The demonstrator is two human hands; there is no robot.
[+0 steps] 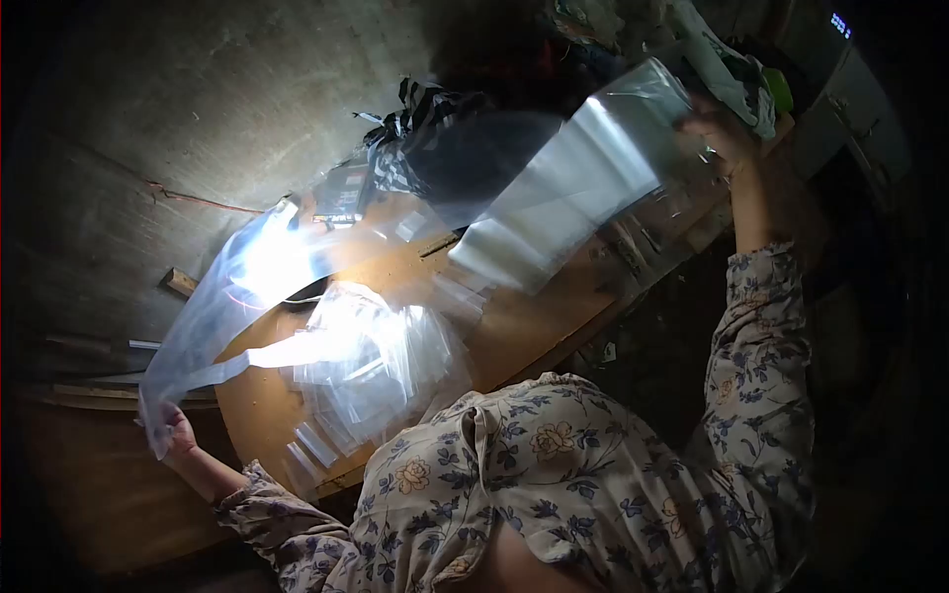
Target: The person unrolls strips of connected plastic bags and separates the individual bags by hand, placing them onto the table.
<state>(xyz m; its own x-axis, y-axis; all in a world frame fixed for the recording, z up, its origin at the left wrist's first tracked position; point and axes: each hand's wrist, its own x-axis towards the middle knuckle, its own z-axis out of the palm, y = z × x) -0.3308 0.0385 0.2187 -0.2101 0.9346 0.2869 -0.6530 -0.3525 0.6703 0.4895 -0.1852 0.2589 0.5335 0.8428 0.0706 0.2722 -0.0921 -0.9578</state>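
A long, wide length of clear plastic film [563,198] stretches over the table between my two hands. At the far left, my left hand [178,435] is closed on one end, where the film [183,356] hangs bunched and folded. My right hand [722,133], raised at the upper right and a little blurred, grips the other end. Between them, on the table, lies a loose heap of clear plastic pieces [381,366]. A narrow plastic strip [217,372] runs from the heap toward my left hand.
A bright lamp [272,262] glares behind the film on the wooden table [524,346]. A dark box [342,194] and a black-and-white plastic bag [400,158] stand at the back against the wall. Wooden slats [99,395] lie to the left. More bags [722,69] are at upper right.
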